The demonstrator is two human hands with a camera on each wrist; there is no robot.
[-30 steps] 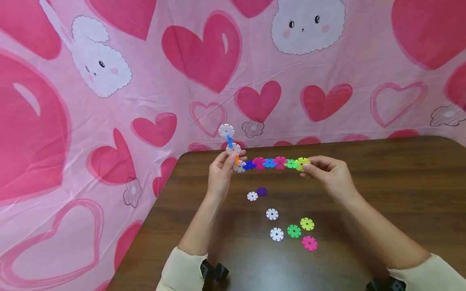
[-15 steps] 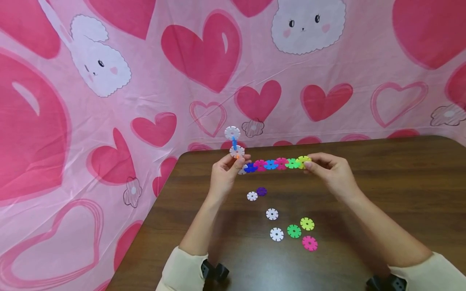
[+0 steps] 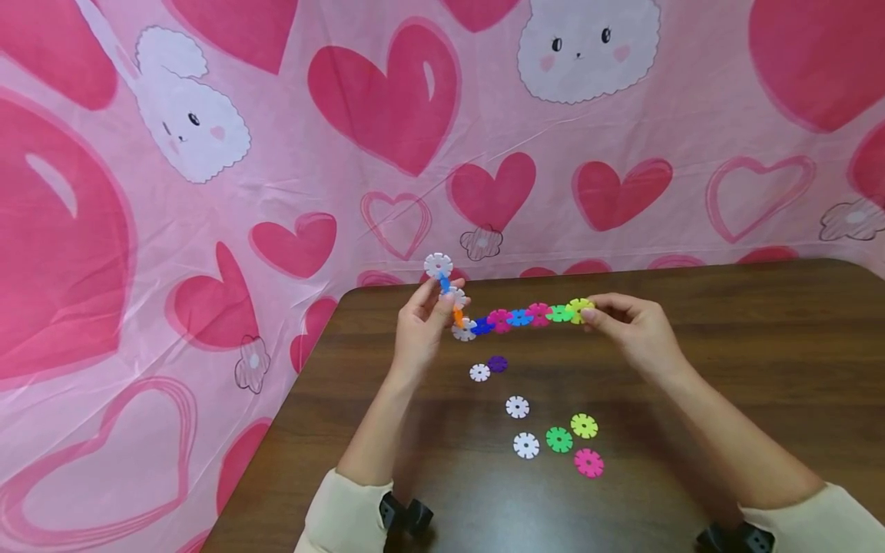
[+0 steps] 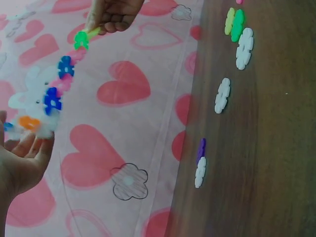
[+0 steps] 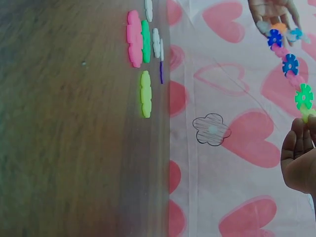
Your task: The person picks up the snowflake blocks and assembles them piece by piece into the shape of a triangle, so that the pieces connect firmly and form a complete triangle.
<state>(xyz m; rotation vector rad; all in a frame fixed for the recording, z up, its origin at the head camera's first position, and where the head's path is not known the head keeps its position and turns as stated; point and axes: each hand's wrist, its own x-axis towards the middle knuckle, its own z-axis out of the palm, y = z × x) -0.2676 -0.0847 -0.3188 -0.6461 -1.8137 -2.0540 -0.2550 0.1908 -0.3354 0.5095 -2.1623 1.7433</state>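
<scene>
A chain of interlocked plastic snowflake discs (image 3: 520,316) hangs above the brown table (image 3: 726,361), running from white and blue on the left through pink, blue, pink and green to yellow on the right. My left hand (image 3: 427,316) pinches its left end, where a short branch of white, blue and orange discs (image 3: 442,278) sticks up. My right hand (image 3: 625,322) pinches the yellow end disc (image 3: 577,309). The chain (image 4: 59,86) shows in the left wrist view and the same chain (image 5: 289,61) in the right wrist view.
Loose discs lie on the table below the hands: a white one (image 3: 479,372) beside a purple one (image 3: 496,363), two more white (image 3: 516,406) (image 3: 525,445), a green (image 3: 558,439), a yellow (image 3: 584,425) and a pink (image 3: 588,462). A pink heart-and-bunny cloth (image 3: 387,115) hangs behind.
The chain's left end has dropped slightly, so the row now sags toward my left hand. The upright branch has tilted a little. The loose discs have not moved.
</scene>
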